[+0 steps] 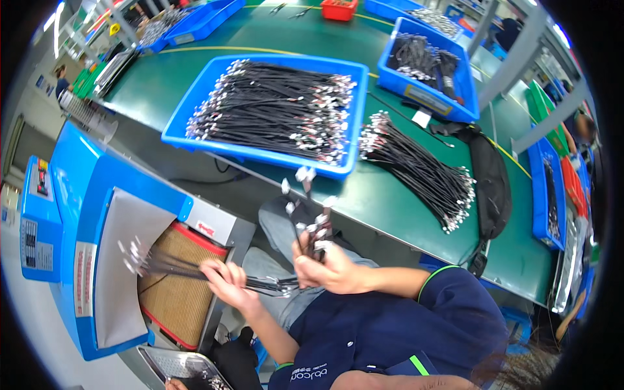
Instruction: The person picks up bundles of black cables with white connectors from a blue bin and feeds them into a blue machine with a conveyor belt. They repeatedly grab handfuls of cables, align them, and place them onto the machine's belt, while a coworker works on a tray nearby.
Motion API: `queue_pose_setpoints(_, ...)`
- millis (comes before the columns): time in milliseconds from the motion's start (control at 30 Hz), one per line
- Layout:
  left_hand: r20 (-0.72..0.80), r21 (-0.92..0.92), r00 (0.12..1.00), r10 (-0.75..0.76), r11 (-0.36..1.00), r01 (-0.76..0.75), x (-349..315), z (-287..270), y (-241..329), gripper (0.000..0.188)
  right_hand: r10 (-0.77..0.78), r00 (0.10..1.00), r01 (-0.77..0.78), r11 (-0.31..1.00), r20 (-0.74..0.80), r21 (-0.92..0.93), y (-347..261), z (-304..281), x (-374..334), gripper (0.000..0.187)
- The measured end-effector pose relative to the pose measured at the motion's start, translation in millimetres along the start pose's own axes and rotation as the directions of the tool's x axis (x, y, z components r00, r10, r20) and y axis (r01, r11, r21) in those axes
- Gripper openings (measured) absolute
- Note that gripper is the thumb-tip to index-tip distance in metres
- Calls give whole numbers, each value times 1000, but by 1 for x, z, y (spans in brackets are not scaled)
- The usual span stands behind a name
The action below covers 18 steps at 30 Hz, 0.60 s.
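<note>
My left hand (226, 281) is closed round the middle of a bundle of black cables (179, 268) with white connectors. One end of that bundle, blurred by motion, lies over the brown conveyor belt (174, 289) of a blue machine; the other reaches toward my right hand. My right hand (324, 268) grips another bunch of black cables (311, 237), its white connectors sticking up near the bench edge. Beyond it, a blue tray (170, 133) is heaped with similar cables. A fanned pile of cables (419, 166) lies on the green bench right of the tray.
The blue machine (84, 188) stands close on the left. A black waist bag (491, 185) lies on the green bench (390, 214). Behind it stands a second blue bin (426, 97) with cables. At the lower left, another person's hand (175, 385) holds a metal tray (162, 364).
</note>
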<state>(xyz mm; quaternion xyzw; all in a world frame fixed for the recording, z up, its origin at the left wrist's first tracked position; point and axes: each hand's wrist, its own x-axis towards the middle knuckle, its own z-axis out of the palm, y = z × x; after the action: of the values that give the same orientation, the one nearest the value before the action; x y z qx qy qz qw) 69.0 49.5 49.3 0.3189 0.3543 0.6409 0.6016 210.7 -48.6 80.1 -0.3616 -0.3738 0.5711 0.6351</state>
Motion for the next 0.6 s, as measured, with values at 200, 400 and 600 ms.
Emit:
queue_pose_setpoints(200, 421, -197, 890, -175, 940, 279, 95, 139, 15, 19, -274, 850, 172, 952, -450, -254, -168, -33, -17, 11)
queue_pose_setpoints(400, 408, 326, 909, -85, 943, -59, 192, 186, -92, 56, -169, 898, -300, 442, -407, -845, -188, -141, 6, 22)
queue_pose_setpoints(600, 522, 91, 801, 295, 914, -396, 11, 158, -43, 44, -280, 959, -70, -54, -52, -996, -126, -221, -22, 48)
